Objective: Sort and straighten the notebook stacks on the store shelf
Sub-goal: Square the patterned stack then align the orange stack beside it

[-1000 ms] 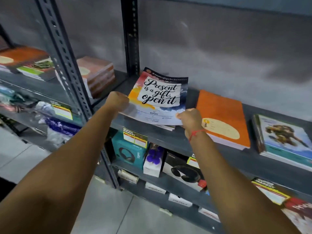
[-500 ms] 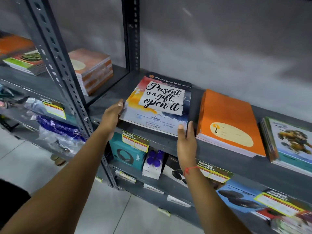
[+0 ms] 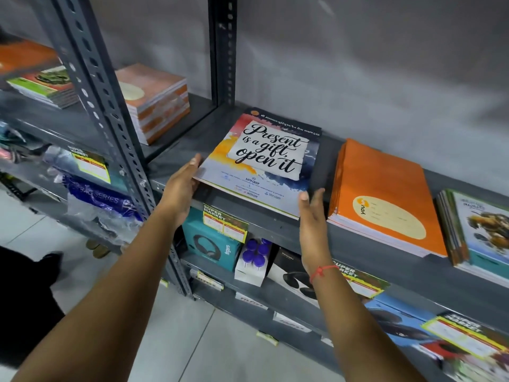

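Observation:
A stack of notebooks with a "Present is a gift, open it" cover (image 3: pixel 264 158) lies flat on the grey metal shelf (image 3: pixel 358 241), its near edge at the shelf's front lip. My left hand (image 3: pixel 183 186) rests flat against the stack's left side, fingers straight. My right hand (image 3: pixel 312 216), with a red thread on the wrist, stands flat at the stack's near right corner, fingers extended. Neither hand grips anything. To the right lies an orange notebook stack (image 3: pixel 382 197), and further right a stack with a creature picture on the cover (image 3: pixel 479 230).
A perforated steel upright (image 3: pixel 110 111) stands left of my left arm. Behind it sit a thick orange notebook stack (image 3: pixel 157 100) and green-covered books (image 3: pixel 46 84). Below are boxed headphones (image 3: pixel 212 244), price tags and a bagged item. The wall is close behind the shelf.
The notebook stack was held tilted in both closed hands, then set down flat on the shelf. Both hands opened and now press flat against its left and right sides.

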Demonstrator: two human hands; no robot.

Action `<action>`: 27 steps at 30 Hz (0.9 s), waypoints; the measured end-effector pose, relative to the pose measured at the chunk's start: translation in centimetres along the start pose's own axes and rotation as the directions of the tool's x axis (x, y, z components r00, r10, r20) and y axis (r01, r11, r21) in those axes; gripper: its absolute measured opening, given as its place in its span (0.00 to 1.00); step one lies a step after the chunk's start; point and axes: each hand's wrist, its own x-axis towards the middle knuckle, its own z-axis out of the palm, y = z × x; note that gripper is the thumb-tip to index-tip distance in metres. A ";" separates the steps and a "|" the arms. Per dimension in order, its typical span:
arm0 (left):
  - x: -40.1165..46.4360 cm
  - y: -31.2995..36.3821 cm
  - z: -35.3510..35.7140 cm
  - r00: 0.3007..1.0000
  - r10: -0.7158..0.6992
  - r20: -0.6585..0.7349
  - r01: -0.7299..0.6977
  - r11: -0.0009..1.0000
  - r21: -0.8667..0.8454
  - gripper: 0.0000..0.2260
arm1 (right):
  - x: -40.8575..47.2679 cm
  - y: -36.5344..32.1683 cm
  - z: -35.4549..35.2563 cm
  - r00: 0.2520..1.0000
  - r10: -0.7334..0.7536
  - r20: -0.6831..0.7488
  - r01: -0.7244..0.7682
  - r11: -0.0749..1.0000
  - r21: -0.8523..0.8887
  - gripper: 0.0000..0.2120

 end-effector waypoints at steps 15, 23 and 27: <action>0.2 -0.5 -3.3 0.964 0.029 0.263 -0.010 0.997 -0.073 0.26 | 1.1 1.4 -1.6 0.979 -0.073 0.191 0.075 0.997 -0.003 0.43; 1.1 -0.9 -3.3 0.985 0.002 0.171 0.005 0.999 -0.041 0.24 | 1.2 2.2 -0.9 0.989 -0.126 0.077 0.126 0.992 0.001 0.34; 1.1 -0.6 -2.6 0.999 -0.007 0.054 0.008 0.999 -0.036 0.18 | 1.3 2.0 -0.7 0.990 -0.135 0.030 0.135 0.991 0.008 0.32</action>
